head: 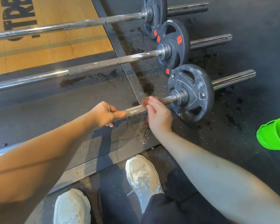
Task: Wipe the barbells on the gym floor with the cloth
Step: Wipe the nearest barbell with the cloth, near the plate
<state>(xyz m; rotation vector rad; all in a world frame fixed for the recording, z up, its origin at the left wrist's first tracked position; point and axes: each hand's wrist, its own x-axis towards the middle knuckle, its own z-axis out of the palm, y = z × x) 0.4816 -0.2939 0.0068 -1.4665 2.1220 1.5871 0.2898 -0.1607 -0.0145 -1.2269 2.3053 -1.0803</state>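
Two pale trainers (142,173) stand nearest, on the dark rubber floor (249,38). Just beyond them the left hand (106,114) grips the nearest barbell (135,109), fingers wrapped round the bar. To its right, the right hand (158,116) is on the same bar near the plate (200,84). It is blurred, but its fingers seem to pinch a reddish cloth (146,101) against the steel. Two more barbells (103,63) lie farther off, and a green plastic thing (274,135) is at the right.

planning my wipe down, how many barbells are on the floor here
3. The nearest barbell is gripped by the left hand, with the right hand holding the cloth on it; the middle barbell lies behind; the far barbell beyond. Others may be out of frame.
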